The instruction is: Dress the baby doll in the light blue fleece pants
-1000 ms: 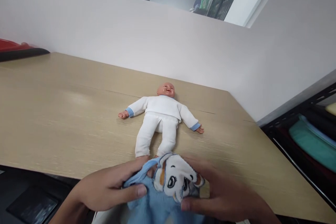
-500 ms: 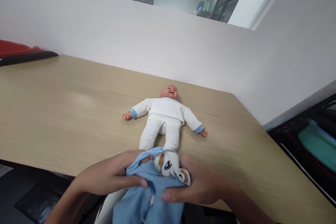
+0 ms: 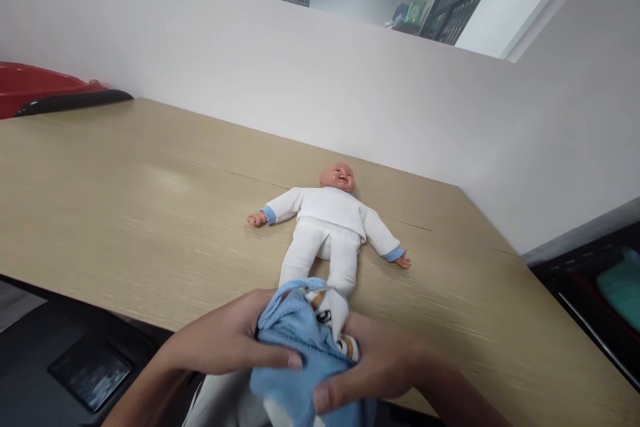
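A soft blue baby garment (image 3: 293, 330) with a white animal-face patch is bunched up at the table's front edge. My left hand (image 3: 227, 340) grips its left side, thumb on top and the other fingers hidden in or behind the cloth. On its right side my right hand (image 3: 387, 353) is closed the same way, thumb pressed on the front. Just beyond, a baby doll (image 3: 330, 210) in white clothes with blue cuffs lies face up, arms spread. The garment's upper edge covers the doll's feet from view; whether they touch cannot be told.
The doll lies on a wide wooden table (image 3: 150, 207) against a white wall (image 3: 280, 73). A red tub-like thing (image 3: 45, 83) stands at the far left. A dark rack (image 3: 590, 280) with green cloth is at the right. A black seat (image 3: 45, 347) sits below left.
The garment is gathered up more between my hands, its lower part pulled higher and the animal face more folded. My view has turned slightly left. The doll has not moved.
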A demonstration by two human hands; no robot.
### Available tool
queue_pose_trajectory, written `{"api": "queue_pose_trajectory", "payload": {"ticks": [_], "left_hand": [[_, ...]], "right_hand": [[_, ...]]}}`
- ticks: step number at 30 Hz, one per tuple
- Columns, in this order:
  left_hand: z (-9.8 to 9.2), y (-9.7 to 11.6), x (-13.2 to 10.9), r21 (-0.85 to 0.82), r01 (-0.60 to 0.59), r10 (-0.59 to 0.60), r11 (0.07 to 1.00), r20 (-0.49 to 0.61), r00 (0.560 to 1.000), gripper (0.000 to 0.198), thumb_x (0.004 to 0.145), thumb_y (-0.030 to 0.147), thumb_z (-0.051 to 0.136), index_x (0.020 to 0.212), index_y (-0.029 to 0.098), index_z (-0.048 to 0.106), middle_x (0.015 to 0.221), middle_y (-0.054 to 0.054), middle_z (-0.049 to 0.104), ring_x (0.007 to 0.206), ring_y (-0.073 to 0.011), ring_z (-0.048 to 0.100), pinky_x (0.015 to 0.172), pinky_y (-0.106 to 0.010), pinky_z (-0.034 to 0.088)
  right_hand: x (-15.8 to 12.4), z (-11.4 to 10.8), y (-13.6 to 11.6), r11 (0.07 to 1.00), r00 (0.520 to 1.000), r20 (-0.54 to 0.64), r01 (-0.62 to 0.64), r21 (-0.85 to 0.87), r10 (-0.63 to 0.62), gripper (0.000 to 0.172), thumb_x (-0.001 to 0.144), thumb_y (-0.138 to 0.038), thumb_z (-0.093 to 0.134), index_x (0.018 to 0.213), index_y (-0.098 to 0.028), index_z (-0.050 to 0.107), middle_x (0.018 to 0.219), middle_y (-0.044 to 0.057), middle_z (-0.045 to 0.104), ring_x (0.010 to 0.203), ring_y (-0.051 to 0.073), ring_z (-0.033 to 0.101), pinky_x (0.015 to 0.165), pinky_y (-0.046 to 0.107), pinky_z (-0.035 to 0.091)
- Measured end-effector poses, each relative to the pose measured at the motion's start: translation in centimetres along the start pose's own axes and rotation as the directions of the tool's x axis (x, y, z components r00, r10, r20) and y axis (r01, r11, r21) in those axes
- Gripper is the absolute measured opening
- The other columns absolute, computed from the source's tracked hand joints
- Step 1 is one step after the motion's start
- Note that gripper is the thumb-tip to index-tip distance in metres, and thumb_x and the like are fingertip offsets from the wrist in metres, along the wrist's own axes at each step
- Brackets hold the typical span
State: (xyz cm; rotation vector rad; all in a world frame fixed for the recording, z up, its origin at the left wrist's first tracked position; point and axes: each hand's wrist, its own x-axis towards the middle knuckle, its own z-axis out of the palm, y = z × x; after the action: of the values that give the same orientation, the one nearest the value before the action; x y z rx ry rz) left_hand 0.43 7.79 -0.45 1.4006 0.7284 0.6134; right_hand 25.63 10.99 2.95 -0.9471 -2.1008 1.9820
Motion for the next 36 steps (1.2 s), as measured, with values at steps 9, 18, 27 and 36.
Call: {"api": "queue_pose_trajectory", "payload": {"ticks": [9, 18, 27, 36], "left_hand": [[0.5, -1.3, -0.4, -0.087, -0.025, 0.008, 0.996, -0.187, 0.982, 0.058, 0.089, 0.064, 0.074, 0.120, 0.014, 0.077, 0.114, -0.010, 0.078, 0.105, -0.0266, 0.069, 0.096, -0.034, 0.054], [3.2, -1.8, -3.0, -0.467, 0.012, 0.004, 0.884, 0.033, 0.999, 0.052, 0.073, 0.044, 0.091, 0.114, 0.015, 0.076, 0.100, -0.007, 0.075, 0.098, -0.0220, 0.069, 0.091, -0.029, 0.052], [4.6, -2.9, -5.5, -0.074, 0.135, -0.154, 0.988, -0.396, 0.905, 0.051, 0.094, 0.054, 0.066, 0.135, 0.025, 0.058, 0.104, -0.003, 0.069, 0.075, -0.0159, 0.057, 0.072, -0.026, 0.051], [4.8, -5.6, -2.3, 0.477, 0.317, -0.007, 0.820, -0.545, 0.838, 0.022, 0.102, 0.028, 0.045, 0.118, 0.022, 0.058, 0.117, -0.013, 0.069, 0.108, -0.0312, 0.066, 0.092, -0.040, 0.048]], "right_hand": [[-0.4, 2.7, 2.4, 0.978, 0.927, -0.313, -0.196, 0.073, 0.209, 0.060, 0.088, -0.069, 0.071, 0.139, -0.038, 0.067, 0.142, -0.001, 0.069, 0.137, 0.030, 0.060, 0.116, 0.038, 0.050], [-1.0, 6.0, -0.3, 0.953, 0.989, -0.141, -0.007, 0.302, 0.052, 0.073, 0.075, -0.054, 0.087, 0.137, -0.024, 0.065, 0.129, 0.006, 0.074, 0.120, 0.028, 0.070, 0.104, 0.034, 0.057], [-0.1, 9.7, 3.7, 0.979, 0.707, -0.707, -0.142, -0.145, -0.003, 0.073, 0.084, -0.042, 0.066, 0.152, -0.021, 0.051, 0.160, 0.011, 0.050, 0.155, 0.033, 0.039, 0.132, 0.050, 0.029], [2.8, 10.3, 4.5, 0.879, 0.671, -0.733, -0.276, -0.389, -0.114, 0.067, 0.085, -0.009, 0.045, 0.152, -0.020, 0.046, 0.154, 0.014, 0.053, 0.139, 0.031, 0.057, 0.115, 0.046, 0.050]]}}
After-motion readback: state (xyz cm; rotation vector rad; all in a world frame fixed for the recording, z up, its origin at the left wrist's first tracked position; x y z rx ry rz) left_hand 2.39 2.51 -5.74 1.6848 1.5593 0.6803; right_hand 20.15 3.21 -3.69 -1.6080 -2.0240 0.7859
